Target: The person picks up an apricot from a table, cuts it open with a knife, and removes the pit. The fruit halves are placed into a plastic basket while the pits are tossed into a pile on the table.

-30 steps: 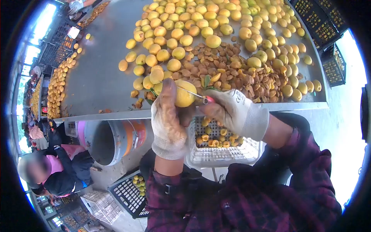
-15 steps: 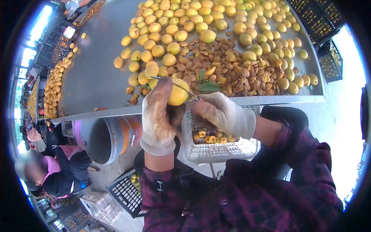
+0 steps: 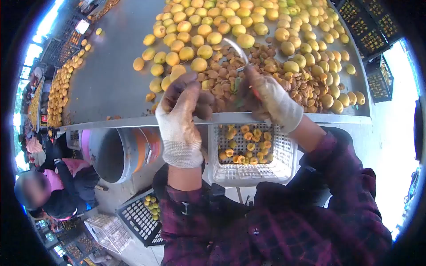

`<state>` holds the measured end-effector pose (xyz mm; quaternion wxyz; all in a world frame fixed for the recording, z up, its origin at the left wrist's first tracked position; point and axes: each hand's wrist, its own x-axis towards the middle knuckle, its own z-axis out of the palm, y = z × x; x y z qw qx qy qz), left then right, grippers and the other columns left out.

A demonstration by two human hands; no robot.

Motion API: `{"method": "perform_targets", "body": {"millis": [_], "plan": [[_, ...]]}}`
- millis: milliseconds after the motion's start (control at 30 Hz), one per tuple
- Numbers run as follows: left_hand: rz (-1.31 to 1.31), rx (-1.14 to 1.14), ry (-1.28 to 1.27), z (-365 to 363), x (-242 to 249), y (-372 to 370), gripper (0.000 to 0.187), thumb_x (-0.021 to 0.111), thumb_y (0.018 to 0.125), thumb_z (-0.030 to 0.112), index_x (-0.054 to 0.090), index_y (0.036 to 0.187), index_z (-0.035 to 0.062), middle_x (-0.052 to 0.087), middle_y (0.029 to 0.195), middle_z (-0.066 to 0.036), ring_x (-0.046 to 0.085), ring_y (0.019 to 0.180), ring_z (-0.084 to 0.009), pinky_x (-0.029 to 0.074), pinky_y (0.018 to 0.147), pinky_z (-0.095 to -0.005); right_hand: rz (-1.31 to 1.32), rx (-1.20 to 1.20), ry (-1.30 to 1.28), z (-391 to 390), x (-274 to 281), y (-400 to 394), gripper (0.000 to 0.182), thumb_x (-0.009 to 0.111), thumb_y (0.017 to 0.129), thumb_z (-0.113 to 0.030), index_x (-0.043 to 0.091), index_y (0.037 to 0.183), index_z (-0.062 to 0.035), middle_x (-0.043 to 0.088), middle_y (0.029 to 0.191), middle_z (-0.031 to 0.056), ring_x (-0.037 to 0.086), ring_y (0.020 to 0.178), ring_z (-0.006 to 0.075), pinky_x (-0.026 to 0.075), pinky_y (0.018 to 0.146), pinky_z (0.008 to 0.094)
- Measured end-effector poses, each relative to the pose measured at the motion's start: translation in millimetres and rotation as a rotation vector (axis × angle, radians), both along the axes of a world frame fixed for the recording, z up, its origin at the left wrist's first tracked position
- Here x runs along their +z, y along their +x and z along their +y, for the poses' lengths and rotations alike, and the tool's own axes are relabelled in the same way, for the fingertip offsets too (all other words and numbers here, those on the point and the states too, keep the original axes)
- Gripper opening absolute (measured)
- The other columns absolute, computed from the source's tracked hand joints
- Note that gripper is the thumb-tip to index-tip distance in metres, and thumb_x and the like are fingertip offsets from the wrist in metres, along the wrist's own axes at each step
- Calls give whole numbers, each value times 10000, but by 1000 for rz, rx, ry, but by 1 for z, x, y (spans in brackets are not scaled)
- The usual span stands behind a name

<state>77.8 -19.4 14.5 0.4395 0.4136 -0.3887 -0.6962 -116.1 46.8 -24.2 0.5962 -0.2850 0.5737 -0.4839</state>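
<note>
My left hand, in a stained white glove, is raised at the near edge of the metal table. Its fingers are curled and partly apart, with no fruit visible between them. My right hand, gloved too, grips a small curved knife with a red part at the handle, its blade pointing up and left over the table. Beneath the blade lies a heap of brown pits, and yellow fruits spread behind it. Below my hands, a white basket holds halved fruits.
A grey bucket lies on its side under the table's left part. Black crate and white crate stand lower left. A seated person is at the left. More fruit crates stand at the right.
The yellow fruit is no longer between my hands. My right hand has moved up and right with the knife, away from my left hand. More of the basket's halved fruits now show.
</note>
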Motion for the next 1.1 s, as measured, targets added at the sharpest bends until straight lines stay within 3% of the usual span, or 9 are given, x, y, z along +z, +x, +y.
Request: {"method": "perform_targets", "body": {"millis": [267, 433, 500, 567, 633, 733, 867, 1000, 1100], "plan": [[-1207, -165, -553, -28, -26, 46, 445, 735, 732, 87, 629, 1142, -51, 698, 979, -114, 646, 936, -204, 499, 854, -326, 157, -9, 125, -6, 23, -1, 578, 522, 940, -568, 665, 875, -11, 502, 568, -22, 420, 461, 60, 285, 424, 222], [-750, -184, -515, -23, -43, 59, 323, 700, 791, 137, 673, 1082, -3, 709, 953, -115, 671, 870, -197, 513, 808, -316, 329, 112, -36, -9, 1, -11, 556, 637, 886, -521, 639, 1023, 18, 586, 609, 41, 559, 521, 100, 416, 446, 255], [-499, -210, -264, -12, -22, 63, 244, 634, 859, 20, 658, 1089, -58, 689, 949, -86, 636, 868, -155, 494, 813, -278, 1054, 231, -739, -9, -17, -20, 402, 637, 906, -379, 642, 1084, -19, 589, 666, 32, 540, 512, 104, 403, 457, 257], [-499, -245, -165, -4, -11, 75, 227, 636, 854, 31, 674, 1061, -54, 694, 912, -82, 636, 841, -144, 497, 794, -273, 490, 189, -36, -6, -6, -17, 466, 581, 808, 27, 610, 1234, -158, 635, 844, 65, 583, 577, 157, 454, 508, 274], [-471, -251, -76, 5, -14, 89, 212, 638, 850, 41, 690, 1034, -50, 698, 875, -78, 636, 814, -134, 500, 775, -268, 482, 279, -132, -5, 0, -17, 358, 585, 841, -17, 628, 1184, -109, 625, 818, 57, 556, 555, 141, 436, 493, 273], [-1201, -370, -322, 6, -43, 105, 313, 636, 843, 287, 728, 983, 22, 715, 939, -167, 691, 784, -295, 528, 744, -385, 1102, 329, -697, -12, -14, -13, 260, 573, 892, -50, 649, 1139, -82, 604, 809, 27, 512, 543, 102, 404, 478, 252], [-1584, -304, -143, -29, -151, 106, 342, 614, 836, 317, 732, 1027, 59, 702, 1036, -173, 641, 1061, -346, 511, 916, -402, 70, 68, 190, -24, 10, 1, 234, 608, 913, -43, 664, 1134, -100, 566, 783, -5, 535, 615, 75, 412, 517, 226], [-1755, -341, -229, -82, -328, 117, 348, 623, 836, 278, 716, 1055, 24, 706, 1048, -175, 656, 1059, -342, 514, 935, -412, 406, -35, -40, -24, -9, 10, 189, 642, 935, -208, 656, 1057, -65, 559, 795, -17, 518, 615, 56, 385, 503, 207], [-1619, 398, -932, -134, -436, 124, 351, 618, 860, 250, 696, 1073, -17, 710, 1044, -165, 684, 996, -296, 529, 908, -436, 726, -80, 78, -20, 1, 4, 199, 636, 944, -275, 622, 987, -82, 556, 792, -26, 486, 602, 43, 374, 509, 197]]}}
